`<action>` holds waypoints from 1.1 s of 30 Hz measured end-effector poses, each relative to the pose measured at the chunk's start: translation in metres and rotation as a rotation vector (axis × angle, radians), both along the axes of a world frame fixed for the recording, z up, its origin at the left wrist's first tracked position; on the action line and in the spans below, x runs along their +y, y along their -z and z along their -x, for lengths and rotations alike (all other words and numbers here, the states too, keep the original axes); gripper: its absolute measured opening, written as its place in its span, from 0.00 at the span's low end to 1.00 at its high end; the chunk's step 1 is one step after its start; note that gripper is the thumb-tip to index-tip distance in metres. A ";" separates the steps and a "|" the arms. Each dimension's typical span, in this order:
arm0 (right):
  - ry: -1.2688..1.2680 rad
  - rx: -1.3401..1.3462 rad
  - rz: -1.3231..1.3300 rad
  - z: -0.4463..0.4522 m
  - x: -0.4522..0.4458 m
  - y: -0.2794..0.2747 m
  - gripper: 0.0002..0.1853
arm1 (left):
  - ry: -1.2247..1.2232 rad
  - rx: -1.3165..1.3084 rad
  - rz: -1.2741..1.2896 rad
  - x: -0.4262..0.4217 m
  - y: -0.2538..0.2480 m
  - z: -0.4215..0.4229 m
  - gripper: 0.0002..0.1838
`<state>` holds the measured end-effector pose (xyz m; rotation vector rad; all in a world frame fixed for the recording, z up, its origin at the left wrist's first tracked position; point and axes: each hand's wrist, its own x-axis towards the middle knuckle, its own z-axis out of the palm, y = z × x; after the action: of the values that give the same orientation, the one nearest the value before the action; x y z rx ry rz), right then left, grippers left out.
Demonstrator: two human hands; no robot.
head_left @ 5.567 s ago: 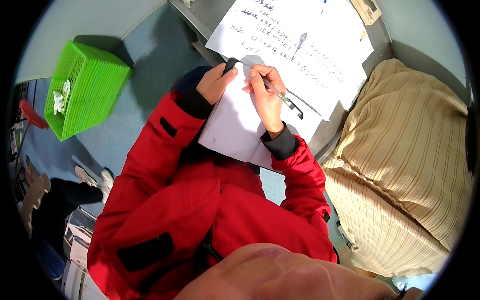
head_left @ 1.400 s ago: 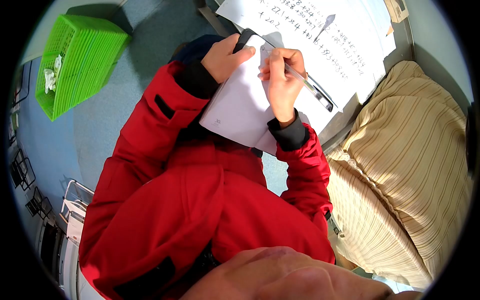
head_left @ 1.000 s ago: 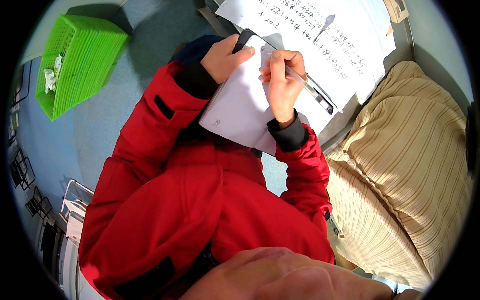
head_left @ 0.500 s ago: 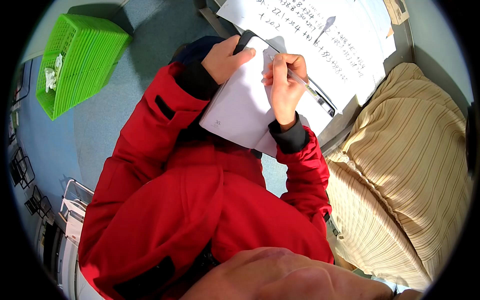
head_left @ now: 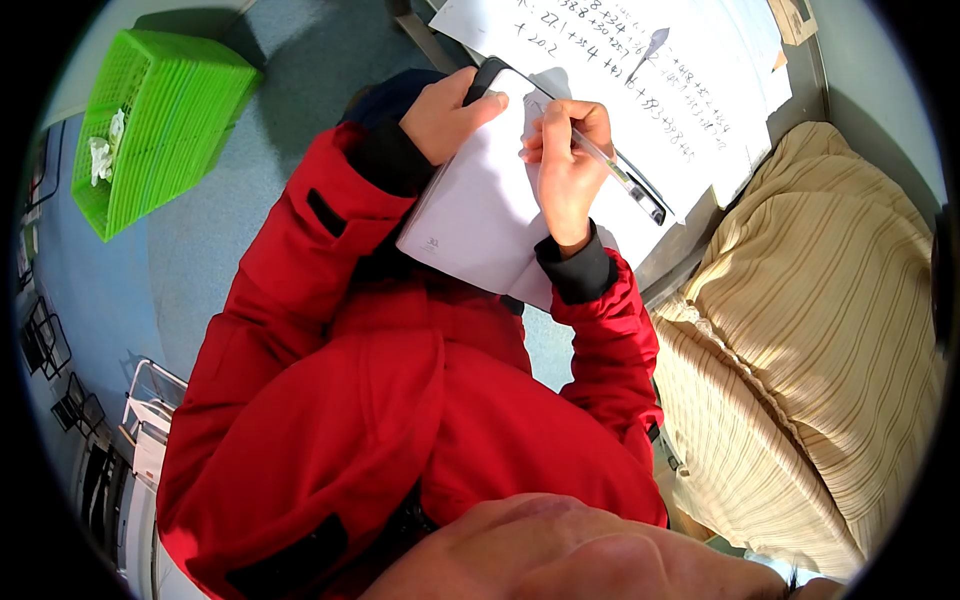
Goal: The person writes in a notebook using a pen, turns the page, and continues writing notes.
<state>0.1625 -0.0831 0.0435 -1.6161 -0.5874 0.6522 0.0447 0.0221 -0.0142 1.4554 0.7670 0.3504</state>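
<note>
Right hand (head_left: 575,155) has its grip pinched on a clear-barrelled pen (head_left: 634,186) over an open notebook (head_left: 470,220); left hand (head_left: 440,115) clamps the edge. Handwritten sheets (head_left: 690,90) just beyond on a grey counter (head_left: 690,240), rumpled striped cloth (head_left: 830,240) alongside, slatted green plastic basket (head_left: 185,130) over bluish floor (head_left: 190,280).

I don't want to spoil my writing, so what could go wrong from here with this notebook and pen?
The notebook seems to reach past the table edge, so it might tilt or slip if your left hand loosens its hold near the top. Your right hand, holding the pen, sits close over it and could smudge fresh writing. The written sheets right alongside might shift if nudged.
</note>
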 end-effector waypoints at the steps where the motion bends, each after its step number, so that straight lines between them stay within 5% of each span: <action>1: -0.003 0.005 0.001 -0.001 0.000 0.000 0.08 | 0.032 0.045 0.005 0.002 -0.005 0.001 0.17; 33: -0.007 0.034 -0.062 -0.013 -0.021 0.002 0.08 | 0.005 -0.009 0.017 0.001 0.003 0.000 0.22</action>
<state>0.1756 -0.1042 0.0416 -1.5434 -0.5826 0.6593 0.0449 0.0227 -0.0175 1.4389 0.7572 0.3456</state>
